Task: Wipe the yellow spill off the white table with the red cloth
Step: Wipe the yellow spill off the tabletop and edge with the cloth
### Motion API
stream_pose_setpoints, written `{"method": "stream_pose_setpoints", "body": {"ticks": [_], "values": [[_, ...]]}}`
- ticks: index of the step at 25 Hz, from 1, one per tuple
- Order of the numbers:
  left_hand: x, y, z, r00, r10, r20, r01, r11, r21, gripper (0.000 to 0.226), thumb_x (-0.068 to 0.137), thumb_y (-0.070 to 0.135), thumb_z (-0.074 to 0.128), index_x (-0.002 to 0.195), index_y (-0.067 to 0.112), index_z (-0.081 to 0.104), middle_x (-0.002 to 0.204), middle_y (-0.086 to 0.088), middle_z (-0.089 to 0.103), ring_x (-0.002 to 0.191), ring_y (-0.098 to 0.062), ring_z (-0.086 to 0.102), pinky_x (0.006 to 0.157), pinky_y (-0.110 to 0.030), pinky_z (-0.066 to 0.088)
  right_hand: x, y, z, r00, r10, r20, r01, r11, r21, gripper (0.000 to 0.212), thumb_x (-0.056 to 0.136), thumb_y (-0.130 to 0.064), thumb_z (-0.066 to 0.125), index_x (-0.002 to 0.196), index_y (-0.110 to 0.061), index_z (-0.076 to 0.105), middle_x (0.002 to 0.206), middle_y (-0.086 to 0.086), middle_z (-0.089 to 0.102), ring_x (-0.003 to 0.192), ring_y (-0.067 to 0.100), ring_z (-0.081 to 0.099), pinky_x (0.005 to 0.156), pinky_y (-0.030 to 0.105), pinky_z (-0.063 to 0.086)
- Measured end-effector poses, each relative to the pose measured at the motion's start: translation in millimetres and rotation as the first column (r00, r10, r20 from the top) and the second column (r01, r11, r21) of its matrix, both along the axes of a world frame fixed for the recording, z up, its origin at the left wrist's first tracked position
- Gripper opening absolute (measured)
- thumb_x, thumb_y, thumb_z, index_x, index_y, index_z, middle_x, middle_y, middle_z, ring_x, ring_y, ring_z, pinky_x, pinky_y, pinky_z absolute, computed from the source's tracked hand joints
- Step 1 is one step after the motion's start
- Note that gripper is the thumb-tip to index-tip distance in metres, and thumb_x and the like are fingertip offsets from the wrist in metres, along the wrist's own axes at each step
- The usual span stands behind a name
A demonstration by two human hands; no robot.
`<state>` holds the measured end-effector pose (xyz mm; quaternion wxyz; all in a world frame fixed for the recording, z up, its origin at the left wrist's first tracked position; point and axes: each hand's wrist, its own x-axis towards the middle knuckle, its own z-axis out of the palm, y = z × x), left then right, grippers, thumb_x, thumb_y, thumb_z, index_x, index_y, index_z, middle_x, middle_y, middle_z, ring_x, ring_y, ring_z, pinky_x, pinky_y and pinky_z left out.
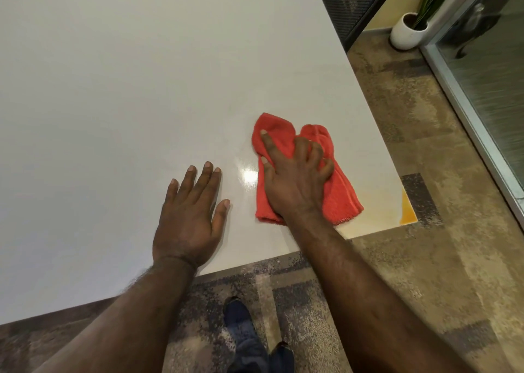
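Carpet [397, 259] in mottled brown and grey lay below the white table [113, 75], a potted plant [408, 29] beyond its far corner. Near the table's front corner, the right hand [295, 180] pressed the bunched red cloth [340, 197], fingers clawed into it; yellow spill [408, 211] remained at the corner itself. The left hand [190, 214] lay flat, fingers spread, beside the cloth.

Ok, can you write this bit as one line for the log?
right hand: pressing red cloth on white table | left hand: flat on table | yellow spill: remains at corner
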<state>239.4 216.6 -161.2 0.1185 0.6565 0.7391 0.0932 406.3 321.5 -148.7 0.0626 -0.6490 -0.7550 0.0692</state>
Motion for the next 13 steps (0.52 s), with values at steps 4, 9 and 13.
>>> {"method": "stream_pose_setpoints", "body": {"ticks": [4,9,13], "values": [[0.7,0.0,1.7,1.000,0.000,0.010,0.000,1.000,0.010,0.063,0.099,0.049,0.020,0.155,0.020,0.028,0.161,0.004,0.020,0.151,-0.018,0.013,0.123,-0.043,0.011,-27.7,30.9,-0.2,0.998,0.067,0.006,-0.067,0.997,-0.030,0.050,0.093,-0.055,0.036,0.143,-0.050,0.031,0.150,0.015,0.030,0.137,0.042,0.022,0.102,0.066,0.017],[-0.1,-0.3,1.0,1.000,0.000,-0.005,0.000,1.000,0.003,0.062,0.100,0.048,0.021,0.155,0.021,0.026,0.162,0.005,0.018,0.152,-0.016,0.010,0.123,-0.039,0.005,-57.0,62.5,-1.4,0.993,0.116,0.030,-0.116,0.993,-0.003,0.050,0.094,-0.054,0.035,0.144,-0.047,0.032,0.151,0.014,0.028,0.136,0.040,0.022,0.102,0.066,0.017],[0.7,-0.3,1.2,1.000,0.007,-0.004,-0.007,1.000,0.004,0.061,0.100,0.048,0.022,0.155,0.022,0.025,0.162,0.007,0.017,0.152,-0.016,0.010,0.123,-0.037,0.003,-64.3,83.1,-1.3,0.996,0.066,0.063,-0.067,0.998,0.013,0.049,0.096,-0.052,0.034,0.144,-0.044,0.033,0.149,0.013,0.030,0.135,0.039,0.026,0.100,0.064,0.022]]}}
